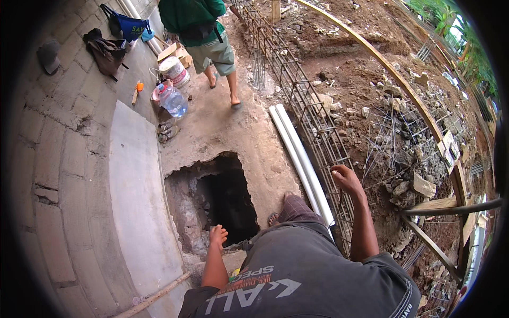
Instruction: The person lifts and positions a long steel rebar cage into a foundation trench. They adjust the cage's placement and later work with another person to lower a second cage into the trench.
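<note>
My left hand point(218, 236) hangs over the near edge of a rough, dark hole point(229, 204) broken through the concrete floor. Its fingers are loosely bent and slightly apart, with nothing in them. Out to the right, my right hand point(347, 179) is above a long rebar cage point(313, 108), its fingers half curled and no object showing in them; I cannot see it touch the bars. Two white pipes point(303, 159) lie side by side between the hole and the cage. One of my feet point(273, 218) stands in a sandal at the hole's right edge.
Ahead, another person point(212, 50) in a green top stands on the walkway. A clear water jug point(173, 100), a white bucket point(174, 72) and shoes point(167, 131) line the block wall point(69, 159). Rubble point(408, 153) and a curved wooden strip point(389, 66) are on the right.
</note>
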Demonstrator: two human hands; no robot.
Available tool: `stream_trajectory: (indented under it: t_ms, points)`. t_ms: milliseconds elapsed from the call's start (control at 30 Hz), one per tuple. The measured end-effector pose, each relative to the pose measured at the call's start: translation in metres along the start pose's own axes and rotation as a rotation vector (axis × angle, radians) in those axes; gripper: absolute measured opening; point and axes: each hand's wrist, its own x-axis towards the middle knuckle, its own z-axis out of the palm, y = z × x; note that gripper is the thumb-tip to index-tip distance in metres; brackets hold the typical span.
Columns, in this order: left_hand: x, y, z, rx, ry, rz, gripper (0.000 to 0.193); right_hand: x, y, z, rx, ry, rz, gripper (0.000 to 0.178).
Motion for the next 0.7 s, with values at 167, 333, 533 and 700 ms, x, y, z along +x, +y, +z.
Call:
stream_trajectory:
  t_ms: [167,333,533,700]
  points:
    - [0.058,0.107,0.026,-0.078,-0.027,0.101,0.044,0.087,-0.038,0.005,0.004,-0.030,-0.029,0.039]
    - [0.114,0.165,0.032,0.004,0.008,0.029,0.040,0.204,-0.077,0.005,0.100,0.071,-0.007,0.037]
    - [0.118,0.212,0.014,-0.146,0.116,-0.116,0.033,0.329,-0.180,0.007,0.052,0.083,-0.118,0.035]
    - [0.140,0.400,0.082,-0.403,0.050,0.190,0.028,0.412,-0.314,0.014,0.286,0.041,-0.363,0.037]
